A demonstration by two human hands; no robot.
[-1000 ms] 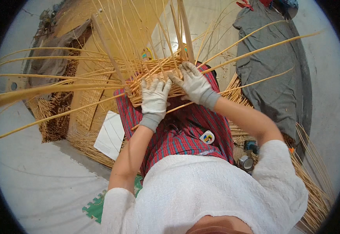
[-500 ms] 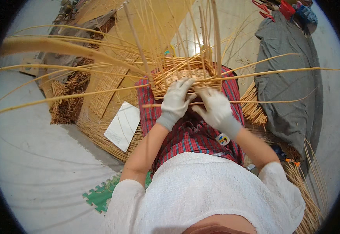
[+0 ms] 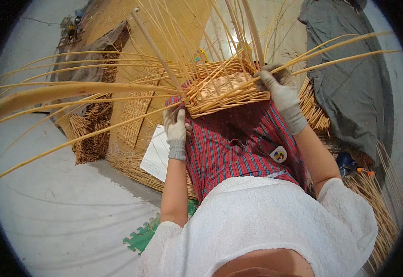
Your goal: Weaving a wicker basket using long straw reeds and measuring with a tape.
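Currently on your lap: a shallow rectangular basket of woven tan wicker is resting at the far edge of your red striped trousers, its long rods fanning outward.
Your right hand: the off-white gloved right hand is clamping a pale slender rod at the basket's right edge.
Your left hand: the off-white gloved left hand is lying beside the near left corner; its fingertips are blending into the rods, so I cannot tell whether it is gripping.
Far right: a dark grey cloth is draping over bundled rods.
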